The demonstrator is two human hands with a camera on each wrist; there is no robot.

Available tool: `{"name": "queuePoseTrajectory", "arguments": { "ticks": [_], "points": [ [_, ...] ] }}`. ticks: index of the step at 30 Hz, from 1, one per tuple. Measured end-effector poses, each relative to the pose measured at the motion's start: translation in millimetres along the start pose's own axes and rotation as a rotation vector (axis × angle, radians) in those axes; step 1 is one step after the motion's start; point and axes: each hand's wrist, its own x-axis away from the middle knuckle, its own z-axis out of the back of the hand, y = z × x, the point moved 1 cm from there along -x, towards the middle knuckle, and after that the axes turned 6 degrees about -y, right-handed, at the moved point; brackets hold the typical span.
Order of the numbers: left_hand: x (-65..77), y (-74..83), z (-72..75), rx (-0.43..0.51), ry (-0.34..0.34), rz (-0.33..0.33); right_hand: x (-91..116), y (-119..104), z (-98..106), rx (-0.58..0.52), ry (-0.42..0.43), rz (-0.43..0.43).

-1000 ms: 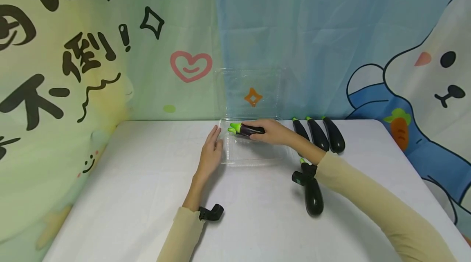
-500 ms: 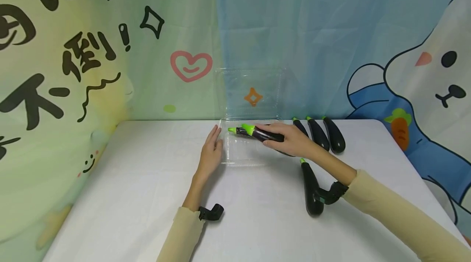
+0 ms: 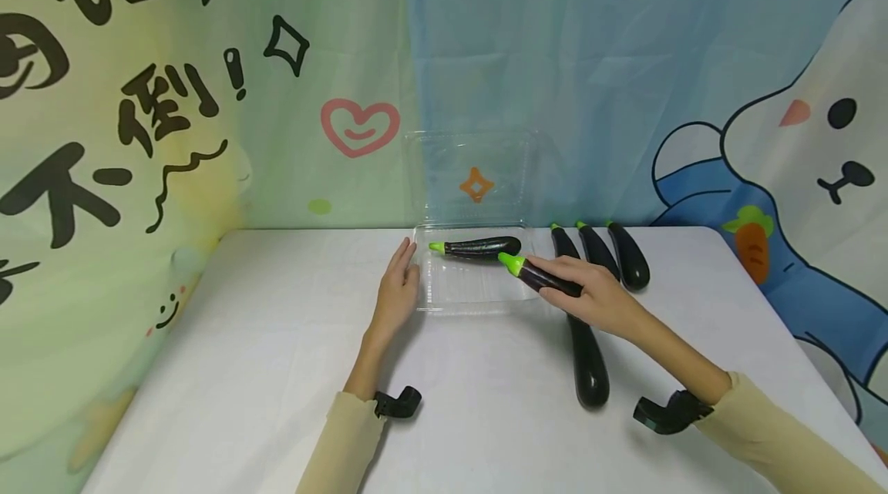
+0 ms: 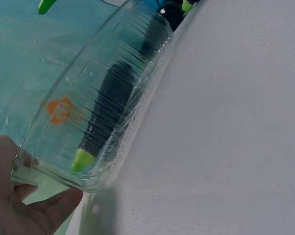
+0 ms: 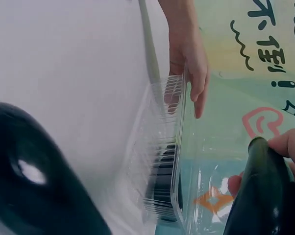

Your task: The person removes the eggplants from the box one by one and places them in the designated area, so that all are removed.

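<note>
My right hand (image 3: 600, 290) grips a dark eggplant (image 3: 553, 279) with a bright green stem end, held in the air by the right edge of a clear plastic box (image 3: 479, 292). In the right wrist view the held eggplant (image 5: 262, 196) is at the lower right. Another eggplant (image 3: 482, 248) lies crosswise inside the box along its back, green end to the left. My left hand (image 3: 398, 295) rests against the box's left side with fingers mostly straight. From the left wrist view, the left hand's fingers (image 4: 54, 205) touch the box corner.
The box's clear lid (image 3: 479, 146) stands raised at the back, before the printed curtain (image 3: 361, 31). Several more eggplants lie right of the box: a group at the table's back edge (image 3: 630, 257), and one (image 3: 590, 371) nearer on the white table (image 3: 277, 371).
My right hand has moved right and nearer, carrying its eggplant from above the box to the right edge. The eggplant inside is now fully uncovered. My left hand has stayed put.
</note>
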Motion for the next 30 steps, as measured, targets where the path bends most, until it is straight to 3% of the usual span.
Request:
{"name": "queuePoseTrajectory", "arguments": {
  "ticks": [9,17,25,30],
  "points": [
    [-0.9,-2.6,-0.7,-0.006,-0.002,0.001,21,9,-2,-0.034,0.054,-0.048],
    [-0.8,-2.6,-0.5,-0.005,-0.005,-0.01,28,13,-3,-0.015,0.078,-0.178],
    [-0.4,-2.4,0.3,-0.01,-0.002,-0.002,37,20,-7,-0.044,0.151,-0.13],
    [-0.8,-2.9,-0.5,-0.006,-0.005,0.0,44,24,-7,-0.066,0.139,-0.173]
  ]
}}
